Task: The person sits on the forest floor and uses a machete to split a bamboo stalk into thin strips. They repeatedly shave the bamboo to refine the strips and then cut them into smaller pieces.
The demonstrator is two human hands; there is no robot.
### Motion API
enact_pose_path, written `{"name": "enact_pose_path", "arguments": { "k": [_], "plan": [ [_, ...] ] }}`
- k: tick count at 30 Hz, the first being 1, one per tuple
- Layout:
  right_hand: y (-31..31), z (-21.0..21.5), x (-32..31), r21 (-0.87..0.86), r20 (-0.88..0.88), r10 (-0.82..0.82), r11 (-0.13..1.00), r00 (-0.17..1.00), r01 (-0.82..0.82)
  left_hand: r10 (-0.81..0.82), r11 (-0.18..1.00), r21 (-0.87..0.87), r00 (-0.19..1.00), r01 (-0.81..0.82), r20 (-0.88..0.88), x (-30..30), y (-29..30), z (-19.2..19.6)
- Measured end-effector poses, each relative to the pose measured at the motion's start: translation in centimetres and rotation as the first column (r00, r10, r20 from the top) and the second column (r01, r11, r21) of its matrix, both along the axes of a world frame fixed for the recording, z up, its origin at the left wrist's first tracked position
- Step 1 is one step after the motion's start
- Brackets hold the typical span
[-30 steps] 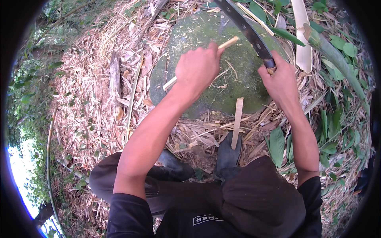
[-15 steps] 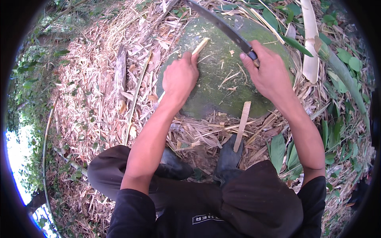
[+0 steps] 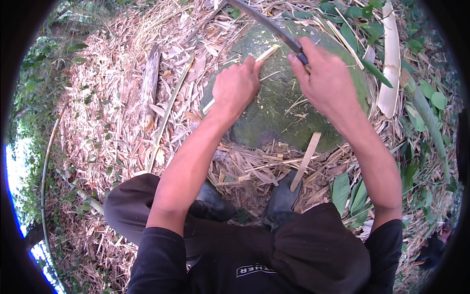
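My left hand (image 3: 237,87) is closed round a pale bamboo strip (image 3: 269,52). The strip slants over the left part of a mossy, rounded rock (image 3: 274,105); its far end sticks out past my fingers and a short piece shows below the wrist. In my right hand (image 3: 325,78), closed on the dark handle, is a large knife (image 3: 272,28). Its long blade points up and to the left, beyond the strip's far end, and the tip runs off the top edge. The blade appears apart from the strip. Shavings lie on the rock.
A flat bamboo piece (image 3: 306,161) leans by my right boot (image 3: 281,197). Dry leaves and splinters cover the ground. On the right lie a wide pale bamboo slat (image 3: 390,63) and a green stalk (image 3: 427,115). A weathered wood piece (image 3: 149,85) lies on the left.
My left hand and the bamboo strip have shifted right and slightly up. The right hand with the knife has moved a little up and left, bringing both hands closer together.
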State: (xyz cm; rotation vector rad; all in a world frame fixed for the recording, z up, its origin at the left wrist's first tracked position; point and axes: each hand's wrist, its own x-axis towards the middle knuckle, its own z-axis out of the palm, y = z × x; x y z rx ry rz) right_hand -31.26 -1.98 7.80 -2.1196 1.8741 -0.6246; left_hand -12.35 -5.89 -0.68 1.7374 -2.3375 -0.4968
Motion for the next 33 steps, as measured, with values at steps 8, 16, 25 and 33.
{"name": "enact_pose_path", "arguments": {
  "k": [8,16,25,33],
  "plan": [
    [-0.4,0.6,1.5,0.18,-0.041,0.045,0.983,0.998,-0.037,-0.002,1.0,0.025,1.0,0.003,-0.015,1.5,0.3,0.1],
    [1.1,0.0,-0.4,0.273,-0.07,-0.046,0.96,0.996,0.064,-0.073,0.996,0.044,0.997,0.074,-0.027,0.9,1.1,1.4],
    [11.7,-0.5,-8.1,0.072,0.045,-0.543,0.839,0.838,0.54,-0.405,0.913,-0.025,0.898,0.407,-0.169,-8.4,4.1,3.0],
    [15.3,-3.5,-10.3,0.105,0.113,-0.623,0.782,0.774,0.614,-0.41,0.909,0.041,0.907,0.415,-0.093,-12.3,2.9,2.8]
  ]
}}
